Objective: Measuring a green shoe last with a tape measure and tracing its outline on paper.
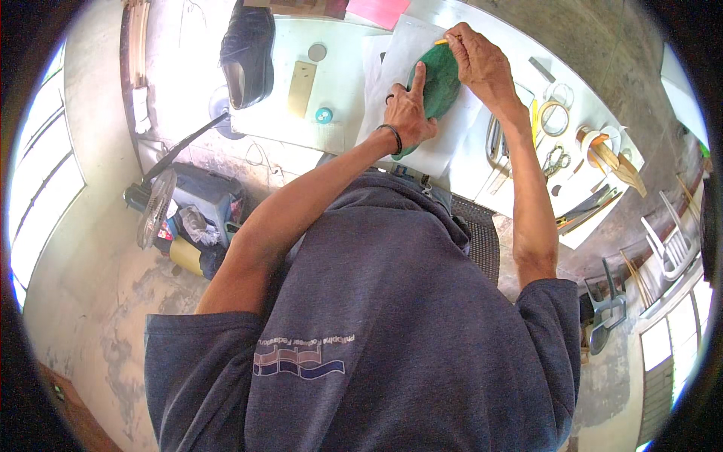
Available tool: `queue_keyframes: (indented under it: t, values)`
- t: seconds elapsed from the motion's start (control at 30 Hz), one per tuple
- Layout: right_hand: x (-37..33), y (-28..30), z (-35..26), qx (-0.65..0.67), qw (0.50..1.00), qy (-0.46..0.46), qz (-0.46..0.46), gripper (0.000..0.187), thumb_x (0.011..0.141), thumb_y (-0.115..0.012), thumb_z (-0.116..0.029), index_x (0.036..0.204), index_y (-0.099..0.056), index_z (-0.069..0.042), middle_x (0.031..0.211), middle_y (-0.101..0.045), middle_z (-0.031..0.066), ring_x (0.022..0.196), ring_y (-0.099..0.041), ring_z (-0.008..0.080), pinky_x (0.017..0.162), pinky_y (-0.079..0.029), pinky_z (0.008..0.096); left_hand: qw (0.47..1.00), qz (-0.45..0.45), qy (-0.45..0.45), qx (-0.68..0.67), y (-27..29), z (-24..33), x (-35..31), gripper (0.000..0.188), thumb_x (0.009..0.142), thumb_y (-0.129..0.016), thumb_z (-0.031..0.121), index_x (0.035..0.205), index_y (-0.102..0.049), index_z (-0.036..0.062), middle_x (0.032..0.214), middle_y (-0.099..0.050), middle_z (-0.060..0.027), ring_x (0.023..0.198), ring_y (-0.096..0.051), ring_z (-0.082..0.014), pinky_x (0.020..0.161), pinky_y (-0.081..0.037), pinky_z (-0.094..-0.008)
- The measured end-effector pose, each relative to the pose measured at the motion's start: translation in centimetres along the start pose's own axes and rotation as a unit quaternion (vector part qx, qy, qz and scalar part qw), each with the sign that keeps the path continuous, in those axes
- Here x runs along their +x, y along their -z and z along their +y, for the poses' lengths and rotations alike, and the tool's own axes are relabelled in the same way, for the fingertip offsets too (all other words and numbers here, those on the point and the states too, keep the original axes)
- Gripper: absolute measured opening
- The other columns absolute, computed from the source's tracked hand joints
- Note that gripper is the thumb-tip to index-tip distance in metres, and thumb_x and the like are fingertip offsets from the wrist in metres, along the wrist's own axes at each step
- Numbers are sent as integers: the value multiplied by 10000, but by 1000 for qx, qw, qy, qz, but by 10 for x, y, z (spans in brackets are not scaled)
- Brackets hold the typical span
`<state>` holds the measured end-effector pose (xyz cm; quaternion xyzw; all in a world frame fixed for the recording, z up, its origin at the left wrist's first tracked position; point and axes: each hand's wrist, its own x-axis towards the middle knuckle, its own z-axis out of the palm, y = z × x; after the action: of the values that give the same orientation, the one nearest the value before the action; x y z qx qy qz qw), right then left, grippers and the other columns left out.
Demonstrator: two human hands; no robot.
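A green, sole-shaped piece (443, 81) lies on white paper (403, 60) on the table in front of me. My left hand (409, 117) presses down on its left side, index finger stretched out and thumb apart. A dark band circles that wrist, and a ring shows on one finger. My right hand (482, 64) is closed around a yellow pencil (441, 42), whose visible end touches or nearly touches the far edge of the green piece. Most of the pencil is hidden by my fingers.
A dark shoe (247, 60) stands at the table's far left, near a beige plate (302, 89) and a small blue round item (324, 115). Tape rolls (555, 119), scissors (556, 160) and several hand tools lie on the right. A fan (158, 207) stands at left.
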<state>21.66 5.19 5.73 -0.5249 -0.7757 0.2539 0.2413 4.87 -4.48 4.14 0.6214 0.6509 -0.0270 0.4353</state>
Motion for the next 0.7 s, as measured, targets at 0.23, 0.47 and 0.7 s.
queue_keyframes:
  t: [0.23, 0.47, 0.7]
  values:
    - [-2, -2, -2, 22, 999, -22, 10, 162, 1048, -520, -254, 1081, -565, -102, 903, -692, 110, 817, -684, 314, 712, -546, 365, 1000, 3, -3, 0, -3, -5, 2, 1241, 711, -814, 243, 1611, 36, 158, 1136, -498, -373, 986, -585, -535, 949, -487, -536]
    - [-28, 32, -5, 242, 913, -220, 242, 168, 973, -666, -204, 1033, -666, -46, 907, -719, 86, 836, -704, 178, 754, -561, 318, 1000, 6, -2, -20, -6, -4, 0, 1243, 726, -810, 247, 1608, 66, 211, 1152, -484, -355, 1014, -561, -527, 961, -467, -549]
    - [-163, 15, 21, -15, 889, -340, 307, 137, 898, -740, -113, 938, -669, -2, 887, -738, 109, 806, -719, 171, 742, -565, 325, 999, 6, -3, -54, -8, -4, -5, 1206, 724, -754, 187, 1605, 69, 135, 1202, -426, -347, 1040, -519, -515, 999, -434, -538]
